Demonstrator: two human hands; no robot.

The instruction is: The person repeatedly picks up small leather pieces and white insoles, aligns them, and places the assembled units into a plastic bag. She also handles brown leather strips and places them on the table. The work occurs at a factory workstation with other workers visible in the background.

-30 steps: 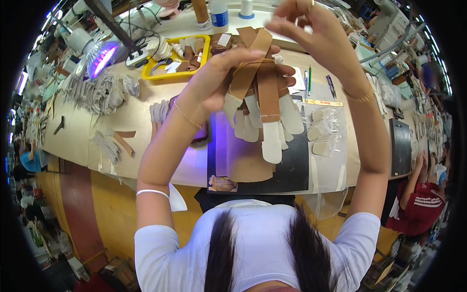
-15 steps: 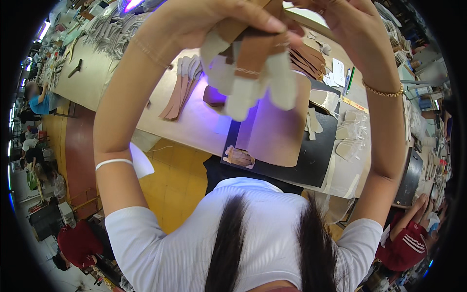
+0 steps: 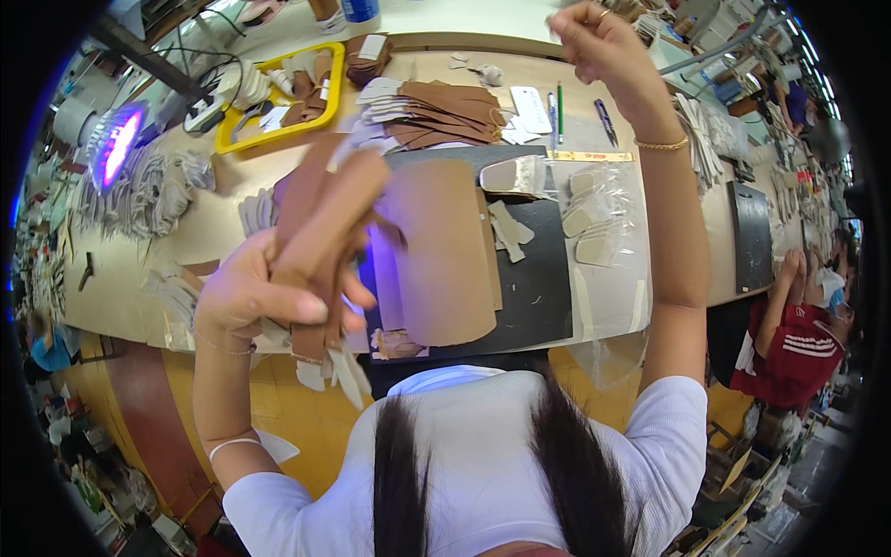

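My left hand (image 3: 269,288) is closed round a bundle of brown leather strips (image 3: 329,218), held up over the left front of the table. Pale grey-white ends hang from the bundle's lower side, and motion blurs its upper part. My right hand (image 3: 603,51) is raised at the far right, well apart from the bundle. Its fingers are bent in together; anything small between them is too hard to see. Below and right of the bundle, a curved brown sheet (image 3: 445,251) lies on a black board (image 3: 538,288).
Brown strips with pale ends (image 3: 441,116) lie behind the board, near a yellow tray (image 3: 225,142) of parts. Pens (image 3: 605,123), a ruler (image 3: 590,157) and clear-bagged pale pieces (image 3: 594,223) are at the right. A purple-lit lamp (image 3: 119,148) stands left. A person in red (image 3: 798,357) sits at the right.
My left hand has carried the strip bundle down and to the left. My right hand has come away from it, up and to the right. The view has shifted, showing more of the table's back.
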